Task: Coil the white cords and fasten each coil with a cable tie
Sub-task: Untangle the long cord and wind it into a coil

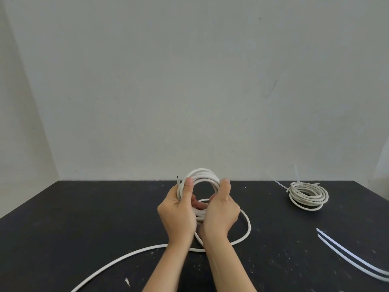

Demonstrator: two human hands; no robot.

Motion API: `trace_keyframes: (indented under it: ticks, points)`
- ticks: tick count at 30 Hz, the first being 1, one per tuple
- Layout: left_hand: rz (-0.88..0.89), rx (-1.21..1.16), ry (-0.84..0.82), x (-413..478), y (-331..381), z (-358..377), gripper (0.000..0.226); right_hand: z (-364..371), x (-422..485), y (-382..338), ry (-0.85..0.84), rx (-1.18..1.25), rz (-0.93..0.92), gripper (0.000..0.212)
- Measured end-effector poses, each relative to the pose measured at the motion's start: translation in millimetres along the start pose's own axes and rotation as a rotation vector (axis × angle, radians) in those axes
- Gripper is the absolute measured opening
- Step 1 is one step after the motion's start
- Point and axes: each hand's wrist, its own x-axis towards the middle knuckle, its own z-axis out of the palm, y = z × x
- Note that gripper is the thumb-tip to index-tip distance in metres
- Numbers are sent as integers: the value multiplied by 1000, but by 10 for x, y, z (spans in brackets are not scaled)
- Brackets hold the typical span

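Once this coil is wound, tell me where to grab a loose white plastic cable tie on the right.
Pinch the farther cable tie at its pointed tip, the end nearest the hands, coming from above: it lies flat on the black table, and its other end runs out of frame.

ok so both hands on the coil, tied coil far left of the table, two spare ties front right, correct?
No. The head view shows the tied coil far right, not left. The left hand and right hand do grip the coil, and two spare ties lie front right.
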Motion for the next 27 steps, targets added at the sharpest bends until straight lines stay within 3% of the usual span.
trace_keyframes:
  ticks: [6, 9, 12, 15, 20, 27]
  points:
    - [171, 310, 6, 6, -129, -7, 53, -34, -6, 1, -25, -50, -58, 54]
    - [-72, 118, -90, 39, -111, -4, 49, -45, 43, 50, -3, -102, -79, 56]
    - [-491, -194, -327, 132, -55, -56, 29, -100, 136, 68, 14, -156, -73, 57]
    - [-735, -320, -502, 249, -52, -172, 13, -149, 179, 81, -46, -230, -85, 56]
    - [-859, -407, -553, 332, -79, -348, 19, -117, 159, 140, -208, -404, -157, 58]
    - [-972, -522, -553, 294, -189, -255, 36, -154, 230, 134, -271, -455, -51, 60]
